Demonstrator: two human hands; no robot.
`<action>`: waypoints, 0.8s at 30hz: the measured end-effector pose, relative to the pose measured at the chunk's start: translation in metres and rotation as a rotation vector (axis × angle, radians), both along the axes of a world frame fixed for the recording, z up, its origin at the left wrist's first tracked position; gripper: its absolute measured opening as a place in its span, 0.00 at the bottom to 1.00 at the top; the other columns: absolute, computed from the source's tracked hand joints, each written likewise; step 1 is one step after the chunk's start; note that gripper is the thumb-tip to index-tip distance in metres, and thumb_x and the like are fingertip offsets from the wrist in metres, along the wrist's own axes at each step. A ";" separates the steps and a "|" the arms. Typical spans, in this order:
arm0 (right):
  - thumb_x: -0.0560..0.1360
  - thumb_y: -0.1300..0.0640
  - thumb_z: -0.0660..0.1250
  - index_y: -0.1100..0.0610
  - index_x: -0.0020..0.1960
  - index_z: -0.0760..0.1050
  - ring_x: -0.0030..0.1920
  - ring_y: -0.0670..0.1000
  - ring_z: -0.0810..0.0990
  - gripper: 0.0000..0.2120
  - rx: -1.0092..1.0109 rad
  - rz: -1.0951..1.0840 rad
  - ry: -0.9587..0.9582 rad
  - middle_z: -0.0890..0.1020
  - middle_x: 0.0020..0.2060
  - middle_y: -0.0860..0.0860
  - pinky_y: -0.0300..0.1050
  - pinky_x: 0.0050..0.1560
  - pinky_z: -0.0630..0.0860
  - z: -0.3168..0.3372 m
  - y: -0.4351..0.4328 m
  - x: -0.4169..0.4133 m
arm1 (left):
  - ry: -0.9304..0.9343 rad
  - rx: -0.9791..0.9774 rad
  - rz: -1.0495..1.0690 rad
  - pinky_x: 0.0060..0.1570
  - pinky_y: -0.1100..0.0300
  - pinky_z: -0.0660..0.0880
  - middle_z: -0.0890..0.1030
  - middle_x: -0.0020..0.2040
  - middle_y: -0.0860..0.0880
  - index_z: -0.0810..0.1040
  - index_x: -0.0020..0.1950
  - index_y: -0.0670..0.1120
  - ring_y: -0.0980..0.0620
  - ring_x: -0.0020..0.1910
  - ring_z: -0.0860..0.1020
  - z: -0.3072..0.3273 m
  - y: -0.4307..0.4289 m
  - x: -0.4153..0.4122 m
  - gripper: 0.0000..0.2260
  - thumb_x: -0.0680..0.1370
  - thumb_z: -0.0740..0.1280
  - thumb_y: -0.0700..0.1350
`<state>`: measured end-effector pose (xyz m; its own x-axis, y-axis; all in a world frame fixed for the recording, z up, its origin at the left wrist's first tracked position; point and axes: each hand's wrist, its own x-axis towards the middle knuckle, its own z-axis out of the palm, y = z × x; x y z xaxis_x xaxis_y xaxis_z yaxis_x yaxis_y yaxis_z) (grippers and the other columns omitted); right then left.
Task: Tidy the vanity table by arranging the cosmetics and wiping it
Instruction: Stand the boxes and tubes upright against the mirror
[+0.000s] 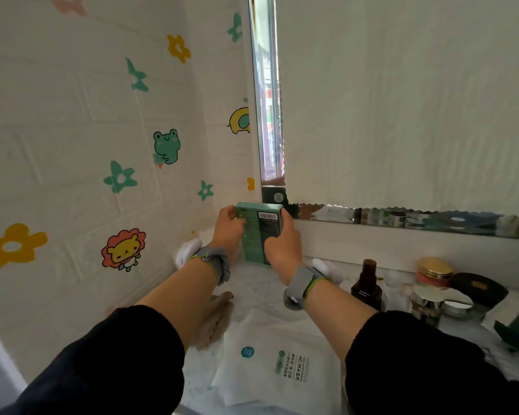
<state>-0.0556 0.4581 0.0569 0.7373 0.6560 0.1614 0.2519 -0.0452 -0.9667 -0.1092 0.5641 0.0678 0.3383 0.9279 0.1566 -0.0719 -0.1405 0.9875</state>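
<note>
1 wide-angle camera, worn on the head, looks forward and down from close above the vanity table point(261, 295), facing its back-left corner, where the stickered wall point(72, 130) on the left meets the cloth-covered mirror point(266, 130) behind.

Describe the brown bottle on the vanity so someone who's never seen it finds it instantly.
Start at the cloth-covered mirror along the back of the table. Below it, just right of the person's right hand, begins a cluster of cosmetics. The brown bottle stands upright at its left end: dark, square-bodied, narrow-capped, taller than the low round jars beside it.
</note>
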 end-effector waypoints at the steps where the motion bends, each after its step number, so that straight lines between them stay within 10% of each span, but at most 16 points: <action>1: 0.72 0.68 0.59 0.43 0.76 0.57 0.58 0.60 0.76 0.37 0.005 0.005 0.013 0.72 0.62 0.57 0.53 0.61 0.76 -0.002 0.004 0.002 | 0.008 0.006 -0.007 0.58 0.50 0.76 0.75 0.65 0.43 0.68 0.69 0.42 0.44 0.60 0.76 0.000 0.002 0.003 0.23 0.75 0.60 0.30; 8: 0.70 0.61 0.61 0.48 0.77 0.54 0.64 0.60 0.72 0.38 -0.018 0.059 0.062 0.65 0.70 0.54 0.57 0.63 0.74 -0.009 0.038 0.021 | 0.108 0.104 -0.051 0.41 0.59 0.78 0.80 0.51 0.44 0.76 0.57 0.46 0.46 0.47 0.79 0.007 0.017 0.016 0.21 0.72 0.56 0.27; 12: 0.68 0.59 0.62 0.50 0.76 0.57 0.65 0.58 0.72 0.38 0.019 0.086 0.110 0.68 0.71 0.52 0.58 0.64 0.73 -0.018 0.054 0.030 | 0.119 0.109 -0.061 0.54 0.48 0.79 0.81 0.51 0.45 0.78 0.54 0.47 0.42 0.53 0.80 0.005 0.030 0.018 0.19 0.72 0.59 0.28; 24: 0.74 0.67 0.58 0.51 0.68 0.69 0.56 0.58 0.78 0.25 0.120 0.080 0.100 0.77 0.58 0.55 0.56 0.58 0.77 -0.016 0.045 0.025 | 0.154 0.082 -0.070 0.49 0.58 0.74 0.71 0.70 0.43 0.65 0.74 0.44 0.50 0.56 0.73 0.007 0.008 0.010 0.27 0.76 0.57 0.28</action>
<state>-0.0304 0.5033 0.0405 0.6996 0.6940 0.1702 0.1518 0.0883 -0.9845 -0.0988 0.5724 0.0747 0.4275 0.8874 0.1724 0.0673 -0.2214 0.9729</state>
